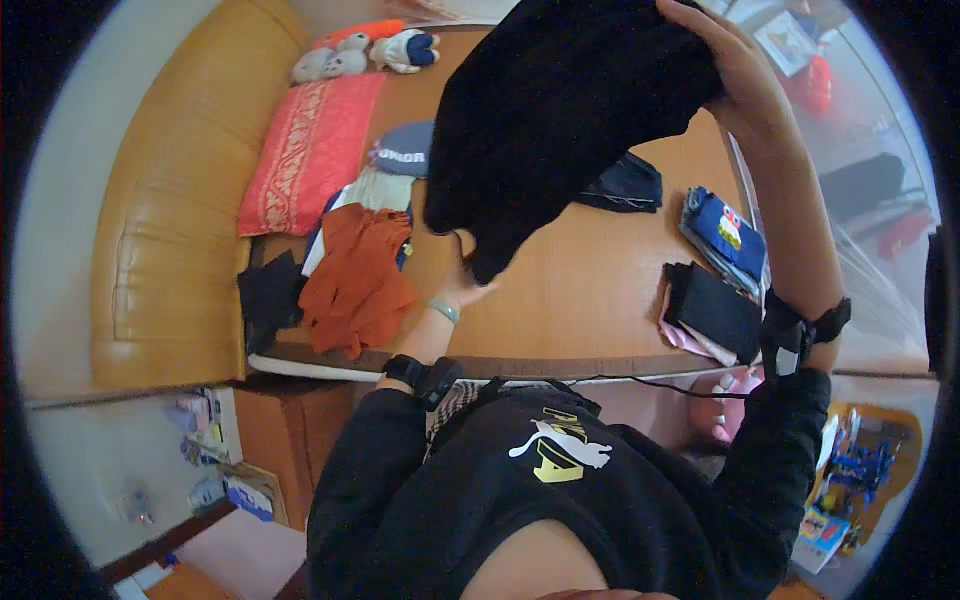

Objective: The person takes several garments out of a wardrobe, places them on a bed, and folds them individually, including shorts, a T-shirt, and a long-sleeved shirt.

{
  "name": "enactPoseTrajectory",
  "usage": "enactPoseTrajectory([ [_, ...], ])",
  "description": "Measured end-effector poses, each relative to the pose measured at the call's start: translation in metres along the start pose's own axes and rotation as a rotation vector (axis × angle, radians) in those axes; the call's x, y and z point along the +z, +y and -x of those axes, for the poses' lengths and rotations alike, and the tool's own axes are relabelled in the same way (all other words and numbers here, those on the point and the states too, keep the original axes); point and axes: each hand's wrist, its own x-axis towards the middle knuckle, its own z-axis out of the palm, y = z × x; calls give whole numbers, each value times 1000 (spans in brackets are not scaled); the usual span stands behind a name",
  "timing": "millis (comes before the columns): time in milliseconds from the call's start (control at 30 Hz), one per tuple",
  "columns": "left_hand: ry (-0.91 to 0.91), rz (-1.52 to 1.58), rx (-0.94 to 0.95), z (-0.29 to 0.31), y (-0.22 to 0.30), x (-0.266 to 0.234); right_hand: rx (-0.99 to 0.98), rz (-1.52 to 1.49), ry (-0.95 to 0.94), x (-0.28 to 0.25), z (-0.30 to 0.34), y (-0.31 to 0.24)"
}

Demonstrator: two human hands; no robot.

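A black garment (570, 110) hangs spread between my two hands above the bed, though its exact kind cannot be made out. My right hand (735, 75), raised high at the far right, is closed on its upper corner. Lower down and to the left, my left hand (465, 288) grips the bottom edge, its fingers partly hidden by the cloth. Behind the garment, dark folded trousers (630, 185) show only in part. Close to my left hand lies a crumpled rust-orange garment (357, 280).
On the bed mat (570, 290), folded stacks stand at the right: blue clothes (722, 235) and black and pink clothes (715, 312). To the left are a black cloth (272, 295), a red pillow (312, 150), a grey-blue garment (403, 150) and plush toys (345, 57). A tan padded headboard (165, 190) borders the bed.
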Motion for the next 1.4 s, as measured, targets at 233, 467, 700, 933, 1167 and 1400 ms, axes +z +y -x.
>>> enactPoseTrajectory([
  [233, 176, -485, 197, -4, 24, 59, 243, -161, 311, -137, 14, 106],
  [467, 317, -896, -37, -79, 51, 32, 702, -135, 567, -241, 61, 288],
  [700, 351, -1135, 144, -156, 70, 102, 457, -271, 579, -269, 18, 334],
  [933, 52, -1086, 378, -213, 110, 156, 239, -302, 679, -301, -40, 315],
  [1167, 608, -1125, 246, -211, 107, 50, 500, -2, 826, -344, -15, 448],
  [1400, 968, -824, 437, -68, 128, -87, 689, -101, 645, -208, 3, 486],
])
